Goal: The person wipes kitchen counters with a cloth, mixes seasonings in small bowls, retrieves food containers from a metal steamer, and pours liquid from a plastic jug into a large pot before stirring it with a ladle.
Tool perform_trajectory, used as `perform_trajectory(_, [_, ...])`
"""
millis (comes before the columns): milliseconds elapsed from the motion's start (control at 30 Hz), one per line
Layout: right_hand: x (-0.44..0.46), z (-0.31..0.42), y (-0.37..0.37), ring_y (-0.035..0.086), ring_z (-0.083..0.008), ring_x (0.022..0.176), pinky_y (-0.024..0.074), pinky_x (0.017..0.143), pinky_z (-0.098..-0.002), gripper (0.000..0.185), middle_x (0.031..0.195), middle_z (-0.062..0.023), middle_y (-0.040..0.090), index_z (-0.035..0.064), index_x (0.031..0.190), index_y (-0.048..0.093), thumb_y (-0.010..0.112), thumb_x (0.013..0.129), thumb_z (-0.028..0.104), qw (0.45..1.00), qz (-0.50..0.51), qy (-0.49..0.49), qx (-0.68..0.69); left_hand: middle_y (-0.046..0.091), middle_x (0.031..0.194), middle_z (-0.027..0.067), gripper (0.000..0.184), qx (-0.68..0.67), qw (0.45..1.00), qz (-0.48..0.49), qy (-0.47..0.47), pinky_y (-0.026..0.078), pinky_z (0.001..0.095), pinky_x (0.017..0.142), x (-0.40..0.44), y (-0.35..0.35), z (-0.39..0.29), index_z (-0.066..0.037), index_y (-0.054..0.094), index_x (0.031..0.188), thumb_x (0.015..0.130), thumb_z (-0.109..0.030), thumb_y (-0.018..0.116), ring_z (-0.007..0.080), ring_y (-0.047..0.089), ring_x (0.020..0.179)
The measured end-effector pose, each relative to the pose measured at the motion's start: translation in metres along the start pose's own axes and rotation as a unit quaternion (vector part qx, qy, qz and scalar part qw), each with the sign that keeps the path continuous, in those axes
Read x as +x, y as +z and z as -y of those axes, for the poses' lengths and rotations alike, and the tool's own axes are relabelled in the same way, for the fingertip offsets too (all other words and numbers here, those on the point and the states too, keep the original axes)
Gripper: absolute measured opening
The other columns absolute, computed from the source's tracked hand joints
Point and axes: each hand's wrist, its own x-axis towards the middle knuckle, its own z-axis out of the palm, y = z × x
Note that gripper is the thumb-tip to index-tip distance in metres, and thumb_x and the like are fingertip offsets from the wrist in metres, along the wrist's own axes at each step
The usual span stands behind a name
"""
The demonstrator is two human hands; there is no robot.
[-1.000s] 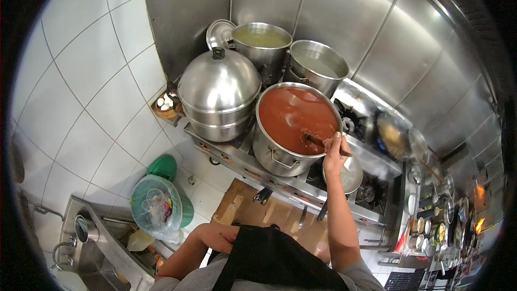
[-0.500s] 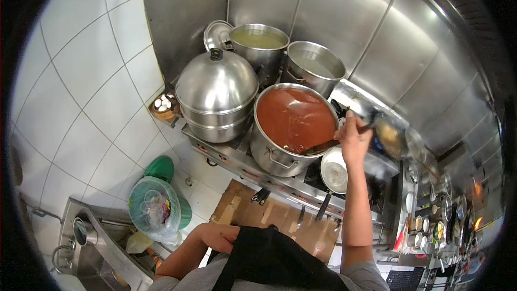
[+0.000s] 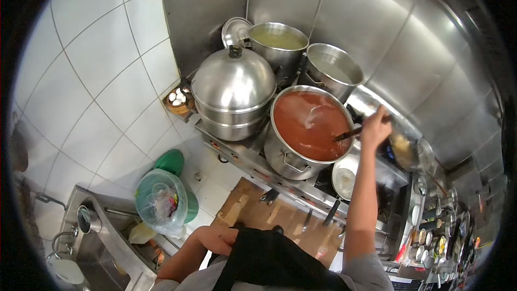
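Across the long stainless-steel stove point(image 3: 239, 157), I see a domed silver steamer point(image 3: 234, 83) beside a deep steel pot point(image 3: 277, 153) of reddish-brown liquid point(image 3: 307, 121). My left hand point(image 3: 219, 240) meets the black cloth apron point(image 3: 274, 258), finger closure unclear; my right hand point(image 3: 376, 128) clasps a slim dark utensil point(image 3: 348, 134), perhaps wooden, dipped in the liquid.

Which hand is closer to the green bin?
Left. The left hand is at the black apron, right of the green bin; the right hand is farther away, holding a dark utensil in the big pot.
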Motion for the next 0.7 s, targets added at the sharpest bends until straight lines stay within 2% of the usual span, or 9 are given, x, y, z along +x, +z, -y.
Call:
perform_trajectory(67, [0.006,-0.011,0.015,0.04,-0.0067,0.04,0.0327,0.038,-0.0229,0.039,0.049,0.0011,0.041,0.0094,0.061,0.041,0.057,0.091,0.028,0.999,-0.025,-0.044,-0.011,0.053,0.122,0.0143,0.036,0.051,0.998,0.023,-0.009,0.037,0.0337,0.094,-0.007,0.0,-0.003,0.007,0.05,0.116,0.085,-0.01,0.056,0.0212,0.048,0.112])
perform_trajectory(100, [0.008,-0.015,0.022,0.042,-0.0073,0.04,0.0338,0.039,-0.0232,0.038,0.048,0.0009,0.041,0.0086,0.061,0.043,0.056,0.091,0.029,0.999,-0.034,-0.024,-0.004,0.053,0.122,0.0143,0.036,0.049,0.999,0.02,-0.012,0.037,0.0337,0.094,-0.01,0.003,-0.004,0.007,0.05,0.116,0.085,-0.01,0.056,0.0212,0.048,0.112])
perform_trajectory(167, [0.018,-0.03,0.035,0.045,-0.0089,0.041,0.0361,0.04,-0.0242,0.039,0.047,-0.0003,0.043,0.0073,0.062,0.044,0.056,0.091,0.032,0.999,-0.036,-0.019,-0.006,0.054,0.122,0.0138,0.036,-0.075,0.997,0.002,-0.031,0.037,0.0334,0.094,-0.016,0.009,-0.007,0.007,0.049,0.117,0.086,-0.009,0.056,0.0205,0.047,0.112])
perform_trajectory(233, [0.026,-0.044,0.05,0.045,-0.0096,0.041,0.0376,0.041,-0.0248,0.04,0.047,-0.0002,0.044,0.0072,0.063,0.044,0.057,0.09,0.034,0.998,-0.042,-0.022,-0.037,0.054,0.122,0.0137,0.035,-0.054,0.998,0.011,-0.002,0.038,0.0332,0.094,-0.019,0.005,0.003,0.007,0.049,0.117,0.086,-0.01,0.056,0.0202,0.048,0.112])
perform_trajectory(300, [0.023,-0.04,0.067,0.043,-0.0085,0.041,0.0362,0.04,-0.0238,0.04,0.048,0.0015,0.042,0.0092,0.063,0.044,0.057,0.09,0.036,0.999,-0.029,-0.006,-0.016,0.054,0.122,0.0137,0.035,-0.032,0.999,0.021,0.031,0.038,0.033,0.094,-0.024,0.008,0.009,0.007,0.05,0.116,0.087,-0.01,0.056,0.0198,0.048,0.111])
perform_trajectory(400, [0.02,-0.039,0.092,0.038,-0.0066,0.04,0.0309,0.038,-0.023,0.04,0.048,0.0031,0.04,0.0102,0.062,0.045,0.058,0.089,0.037,0.998,0.017,0.048,0.038,0.055,0.12,0.0149,0.032,-0.124,0.991,-0.043,-0.006,0.038,0.0329,0.093,-0.031,0.017,0.004,0.007,0.051,0.114,0.088,-0.011,0.054,0.0204,0.049,0.11])
perform_trajectory(467, [0.013,-0.029,0.106,0.039,-0.0069,0.041,0.031,0.04,-0.0238,0.042,0.048,0.0022,0.042,0.0082,0.059,0.046,0.058,0.089,0.036,0.998,0.026,0.047,0.019,0.055,0.12,0.0145,0.032,-0.024,0.999,-0.025,0.0,0.039,0.0332,0.092,-0.03,0.011,-0.003,0.007,0.051,0.113,0.088,-0.012,0.053,0.0209,0.049,0.11])
perform_trajectory(567, [0.007,-0.023,0.116,0.042,-0.0106,0.045,0.0335,0.043,-0.0279,0.042,0.051,-0.0005,0.047,0.0033,0.059,0.051,0.056,0.091,0.031,0.997,0.071,0.025,-0.034,0.056,0.118,0.0149,0.032,0.01,1.0,-0.005,0.023,0.039,0.0337,0.092,-0.03,0.004,-0.005,0.007,0.052,0.112,0.089,-0.014,0.053,0.0227,0.05,0.109])
perform_trajectory(700, [-0.007,-0.003,0.113,0.041,-0.0115,0.05,0.0347,0.048,-0.0302,0.044,0.051,-0.0026,0.047,0.0004,0.059,0.05,0.055,0.091,0.031,0.988,0.128,0.024,-0.086,0.057,0.116,0.0159,0.031,0.026,0.998,0.014,0.051,0.04,0.0344,0.091,-0.023,-0.003,-0.012,0.007,0.053,0.11,0.088,-0.016,0.053,0.0243,0.052,0.108])
